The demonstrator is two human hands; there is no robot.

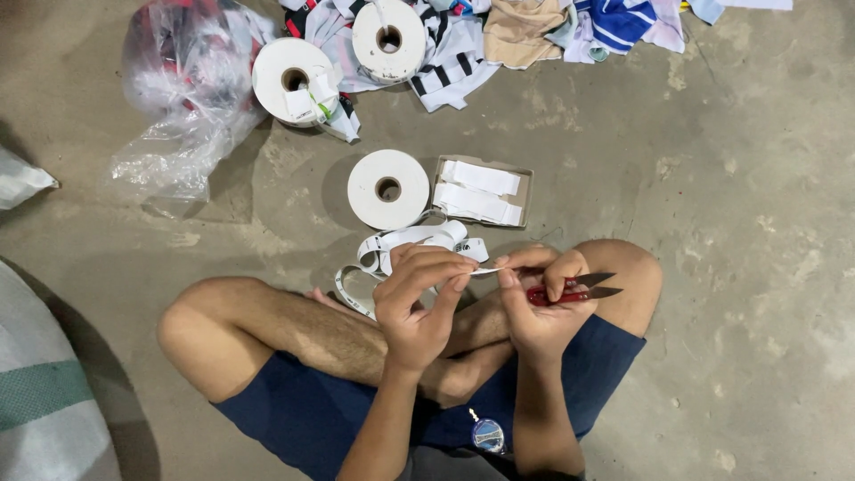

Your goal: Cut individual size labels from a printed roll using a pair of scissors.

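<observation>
I sit cross-legged on a concrete floor. My left hand (417, 298) pinches one end of a small white label piece (486, 270) above my knees. My right hand (539, 298) pinches the other end and also grips red-handled thread snips (577, 289), blades pointing right. A loose white label tape (411, 242) curls from under my left hand toward a white tape roll (388, 189) lying flat just ahead.
A shallow cardboard tray (525, 183) with cut white strips lies beside the roll. Two more white rolls (290, 80) (389, 39) rest farther off near a pile of clothes (534, 27). A crumpled clear plastic bag (183, 89) lies at the left; a woven sack (44, 401) sits lower left.
</observation>
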